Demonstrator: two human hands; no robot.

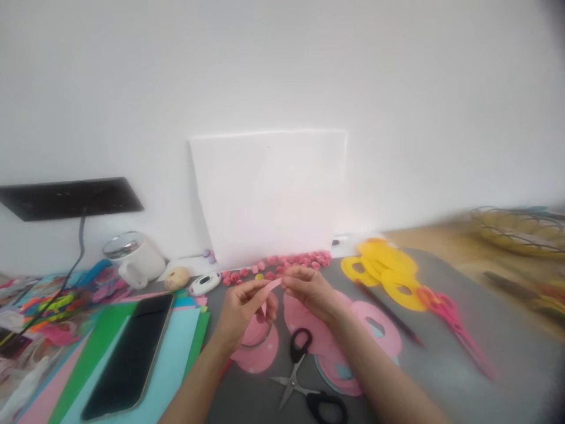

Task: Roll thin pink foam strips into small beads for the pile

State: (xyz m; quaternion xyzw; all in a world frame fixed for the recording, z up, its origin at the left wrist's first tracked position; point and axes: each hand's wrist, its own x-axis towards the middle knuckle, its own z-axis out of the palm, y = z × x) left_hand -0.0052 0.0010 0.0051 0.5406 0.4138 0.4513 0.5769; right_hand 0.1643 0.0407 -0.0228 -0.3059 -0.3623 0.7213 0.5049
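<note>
Both hands meet over the grey mat, holding a narrow pink paper strip between them. My left hand pinches one end, while my right hand grips the other with closed fingertips. Pink paper rounds lie beneath my left hand. More pink paper pieces, some with cut-out centres, spread under and beside my right forearm. Black-handled scissors rest with blades apart between my forearms. Behind the hands runs a row of small rolled pink paper pieces.
At left, a phone lies on coloured paper sheets, near a white mug and cluttered craft bits. Yellow paper rings, a dark pencil and pink scissors sit right. A white board leans against the wall.
</note>
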